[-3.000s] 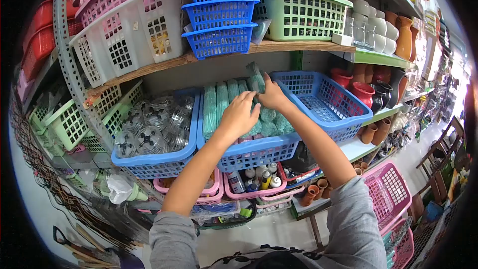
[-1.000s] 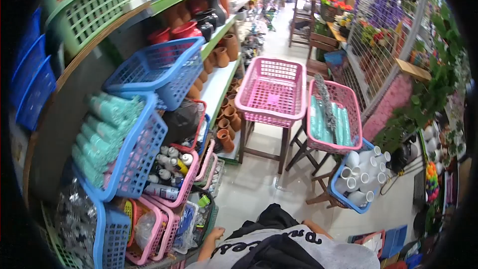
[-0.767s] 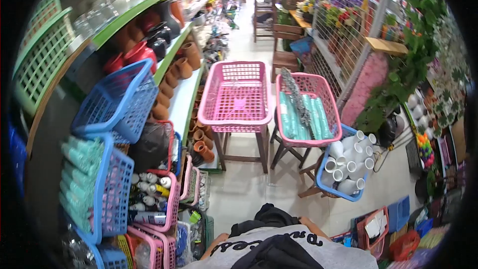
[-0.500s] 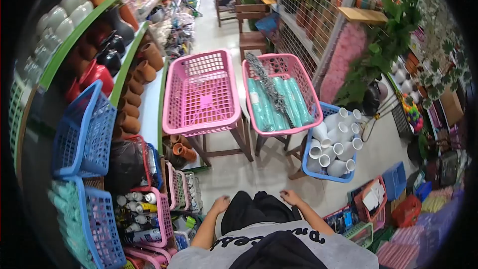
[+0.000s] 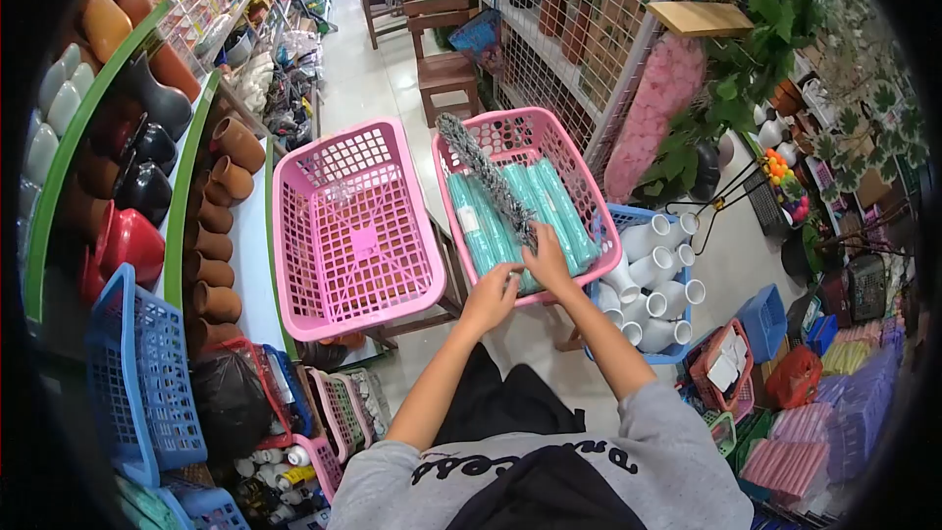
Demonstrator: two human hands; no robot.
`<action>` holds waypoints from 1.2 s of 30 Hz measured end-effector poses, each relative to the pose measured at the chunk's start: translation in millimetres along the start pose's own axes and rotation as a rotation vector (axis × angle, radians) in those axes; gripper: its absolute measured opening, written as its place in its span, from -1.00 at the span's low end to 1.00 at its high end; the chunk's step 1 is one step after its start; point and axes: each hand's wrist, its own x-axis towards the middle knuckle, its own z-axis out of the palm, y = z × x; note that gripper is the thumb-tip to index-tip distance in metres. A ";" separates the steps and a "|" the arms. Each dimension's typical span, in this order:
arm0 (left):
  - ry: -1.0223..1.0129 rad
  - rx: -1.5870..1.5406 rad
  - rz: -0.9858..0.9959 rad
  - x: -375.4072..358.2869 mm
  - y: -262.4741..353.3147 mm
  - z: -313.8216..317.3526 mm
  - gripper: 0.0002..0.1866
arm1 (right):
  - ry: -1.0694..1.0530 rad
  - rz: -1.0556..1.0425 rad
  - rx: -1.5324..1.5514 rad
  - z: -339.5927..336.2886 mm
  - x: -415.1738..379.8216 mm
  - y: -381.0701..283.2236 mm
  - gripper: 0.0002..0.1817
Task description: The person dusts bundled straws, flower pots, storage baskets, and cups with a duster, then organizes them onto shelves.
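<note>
- Well off to the left of the fingers, an empty pink plastic lattice basket [image 5: 355, 231] sits raised on a wooden stool, level with its neighbour, probably so both stay within easy reach.
- The left hand [image 5: 488, 296] reaches to the near rim of the second pink plastic lattice basket [image 5: 592, 186]; its fingers are curled at the ends of the teal wrapped rolls [image 5: 510, 211], though I cannot tell whether they actually grip one.
- Those rolls lie side by side along the basket's length, packed flat, with their near ends under both hands.
- A long grey bristly garland strip [image 5: 486, 177] lies diagonally over the rolls, running away from the fingertips.
- The right hand [image 5: 547, 260] rests on the rolls just beside the left, fingers bent down onto them; a firm hold is not clear.
- Right of the fingers and lower, a blue plastic basket [image 5: 677, 348] holds white pots [image 5: 653, 270], stacked on their sides.
</note>
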 end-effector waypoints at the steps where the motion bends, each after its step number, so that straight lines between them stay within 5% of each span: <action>1: -0.002 -0.003 -0.008 8.1 -4.3 0.9 -0.71 | 0.039 -0.063 -0.209 8.7 7.4 11.1 -0.48; 8: 0.081 0.078 -0.116 51.6 -24.2 9.2 -0.74 | -0.341 0.315 -0.211 23.9 45.4 35.1 -0.36; 11: 0.091 0.001 -0.241 66.3 -41.0 19.1 -0.74 | -0.166 0.217 0.012 23.2 54.7 52.0 -0.41; 17: 0.089 0.099 -0.322 119.3 -57.9 55.7 -0.62 | -0.077 0.443 0.288 -43.7 78.9 37.1 -0.46; 20: 0.122 0.391 -0.433 138.2 -52.6 63.9 -0.35 | -0.045 0.434 0.274 -58.4 75.8 59.6 -0.44; 24: 0.004 0.691 -0.432 158.7 -55.1 69.5 -0.28 | -0.012 0.397 0.314 -80.7 63.3 70.8 -0.41; 27: -0.153 0.803 -0.431 167.0 -52.6 75.4 -0.31 | 0.015 0.359 0.318 -85.7 53.4 76.3 -0.42; 36: -0.189 0.912 -0.436 174.7 -56.2 87.7 -0.43 | -0.094 0.563 0.557 -105.3 44.7 60.9 -0.43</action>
